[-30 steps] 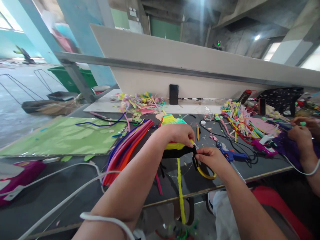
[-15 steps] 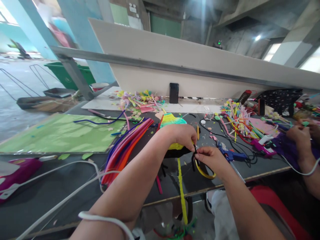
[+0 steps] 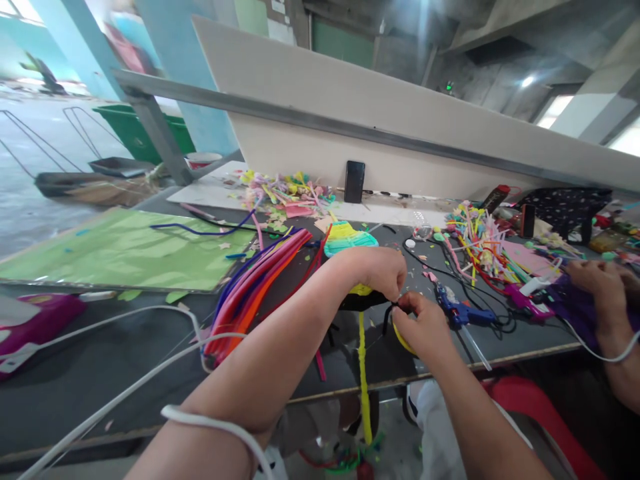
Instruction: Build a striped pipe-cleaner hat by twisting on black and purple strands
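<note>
My left hand (image 3: 387, 272) is closed in a pinch at the right end of a black fuzzy strip, which looks like a pipe cleaner (image 3: 367, 302). Fingertips of my right hand (image 3: 424, 325) pinch close beside it, almost touching the left; the exact grip is hidden behind the fingers. Partly covered by my left forearm is a yellow and turquoise fuzzy piece (image 3: 350, 239), with the black strip along its near side. A yellow strip (image 3: 364, 380) hangs from there over the table edge. Under my right hand shows part of a yellow loop (image 3: 403, 341).
Left of my arm lies a bundle of coloured pipe cleaners (image 3: 260, 287). A white cable (image 3: 200, 417) crosses my left forearm. A blue glue gun (image 3: 467, 313) lies right, a magenta one (image 3: 40, 320) left. A phone (image 3: 355, 182) stands behind; another person's hands (image 3: 597, 283) work at right.
The view has shifted slightly. My hands have drawn closer together, and my right hand now covers more of the yellow loop and the black strip's end.
</note>
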{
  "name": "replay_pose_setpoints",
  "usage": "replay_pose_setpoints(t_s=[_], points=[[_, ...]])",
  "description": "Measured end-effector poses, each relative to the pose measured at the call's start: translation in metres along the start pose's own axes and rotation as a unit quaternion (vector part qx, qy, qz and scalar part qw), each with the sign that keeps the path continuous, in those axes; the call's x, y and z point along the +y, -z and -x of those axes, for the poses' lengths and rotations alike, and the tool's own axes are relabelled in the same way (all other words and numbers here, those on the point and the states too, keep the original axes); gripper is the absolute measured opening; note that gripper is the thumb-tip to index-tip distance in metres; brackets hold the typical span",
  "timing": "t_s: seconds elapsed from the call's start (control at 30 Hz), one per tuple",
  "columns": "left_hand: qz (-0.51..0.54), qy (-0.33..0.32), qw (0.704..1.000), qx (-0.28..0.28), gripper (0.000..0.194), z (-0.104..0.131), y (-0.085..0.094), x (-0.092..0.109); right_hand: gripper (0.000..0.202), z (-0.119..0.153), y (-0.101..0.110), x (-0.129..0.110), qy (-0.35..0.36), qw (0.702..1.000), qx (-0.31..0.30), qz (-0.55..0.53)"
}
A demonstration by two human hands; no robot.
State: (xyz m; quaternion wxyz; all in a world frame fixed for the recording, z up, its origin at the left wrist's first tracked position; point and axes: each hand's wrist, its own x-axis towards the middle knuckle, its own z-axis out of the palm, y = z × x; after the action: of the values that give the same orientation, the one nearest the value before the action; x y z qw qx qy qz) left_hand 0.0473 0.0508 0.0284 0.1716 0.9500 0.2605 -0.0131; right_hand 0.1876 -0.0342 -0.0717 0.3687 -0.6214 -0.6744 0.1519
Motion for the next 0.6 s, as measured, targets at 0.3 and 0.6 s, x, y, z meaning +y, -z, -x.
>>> replay_pose_setpoints(t_s=[0.3, 0.6], points=[[0.002, 0.003, 1.0, 0.012, 0.014, 0.005, 0.004, 0.004, 0.012, 0.001, -0.012, -0.022, 0.013, 0.991, 0.083, 0.1], [0.203, -0.087, 0.972, -0.083, 0.008, 0.017, 0.013, 0.003, 0.045, -0.002, 0.018, 0.014, -0.096, 0.906, -0.245, -0.332]])
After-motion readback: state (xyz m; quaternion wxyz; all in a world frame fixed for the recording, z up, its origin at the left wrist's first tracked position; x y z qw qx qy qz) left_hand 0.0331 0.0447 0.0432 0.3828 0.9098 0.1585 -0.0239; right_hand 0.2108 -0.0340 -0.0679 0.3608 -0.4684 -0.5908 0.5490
